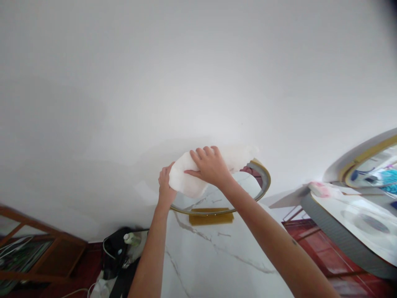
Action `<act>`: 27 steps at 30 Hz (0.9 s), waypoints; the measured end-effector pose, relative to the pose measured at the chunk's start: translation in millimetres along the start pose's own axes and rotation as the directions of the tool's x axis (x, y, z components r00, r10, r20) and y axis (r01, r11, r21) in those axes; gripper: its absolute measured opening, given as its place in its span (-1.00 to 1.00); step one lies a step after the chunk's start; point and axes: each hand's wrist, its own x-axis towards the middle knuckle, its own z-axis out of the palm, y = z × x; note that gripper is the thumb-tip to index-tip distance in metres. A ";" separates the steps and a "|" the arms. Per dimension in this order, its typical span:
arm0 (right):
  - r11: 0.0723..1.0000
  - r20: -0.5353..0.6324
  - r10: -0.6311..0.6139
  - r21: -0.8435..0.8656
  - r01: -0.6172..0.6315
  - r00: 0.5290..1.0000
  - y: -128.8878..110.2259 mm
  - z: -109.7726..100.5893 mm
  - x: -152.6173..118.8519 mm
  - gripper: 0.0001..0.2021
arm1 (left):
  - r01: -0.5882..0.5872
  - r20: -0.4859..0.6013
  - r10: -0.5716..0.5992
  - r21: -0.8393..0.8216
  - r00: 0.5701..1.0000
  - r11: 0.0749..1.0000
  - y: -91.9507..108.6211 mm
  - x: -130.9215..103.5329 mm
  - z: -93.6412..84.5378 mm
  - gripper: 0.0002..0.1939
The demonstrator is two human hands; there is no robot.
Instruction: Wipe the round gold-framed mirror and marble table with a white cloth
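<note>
An oval mirror in a thin gold frame stands on a gold base, on a white marble-patterned tabletop. A thin white sheet, which could be cloth or paper, drapes over its upper left part. My left hand is closed at the mirror's left edge, its fingertips partly hidden behind the rim. Lying across the top, my right hand has its fingers bent over the sheet and its thumb on the front side. The sheet hides most of the mirror's top rim.
A pale wall rises behind the table. At right, a second gold-framed mirror stands beside a white-topped table bearing a pink-and-white packet. Lower left are a wooden rack, a black bag and a bottle.
</note>
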 end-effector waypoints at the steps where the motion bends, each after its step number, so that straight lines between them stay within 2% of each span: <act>1: 1.000 -0.009 -0.009 0.004 0.009 1.000 -1.0 2.0 -0.6 -0.38 | -0.004 -0.005 0.004 -0.012 1.000 1.000 -0.5 -0.1 -0.1 -0.54; 8: 1.000 -0.135 -0.016 0.001 0.017 0.991 16.0 14.4 -26.0 -0.42 | -0.025 0.046 0.025 -0.008 0.999 1.000 7.2 3.5 -1.9 -0.61; 11: 0.999 -0.177 0.051 0.019 -0.048 0.983 32.5 16.9 -41.2 -0.42 | 0.009 0.020 -0.009 -0.009 1.000 1.000 6.7 5.6 -0.8 -0.60; 13: 0.990 -0.202 0.139 0.053 -0.131 0.969 45.9 18.1 -52.8 -0.41 | 0.015 0.008 -0.015 -0.018 1.000 1.000 4.3 6.2 -0.4 -0.59; 17: 0.938 -0.221 0.340 0.149 -0.312 0.914 73.1 23.0 -81.6 -0.40 | 0.025 0.010 -0.024 -0.040 1.000 0.999 1.2 6.3 -0.6 -0.58; 20: 0.886 -0.224 0.452 0.226 -0.405 0.863 88.7 31.8 -105.2 -0.40 | 0.026 0.007 -0.026 -0.044 1.000 0.999 1.1 6.5 0.1 -0.58; 27: 0.771 -0.237 0.606 0.410 -0.487 0.760 105.9 57.7 -140.4 -0.39 | 0.015 -0.016 -0.016 -0.044 1.000 0.999 2.6 6.3 0.0 -0.59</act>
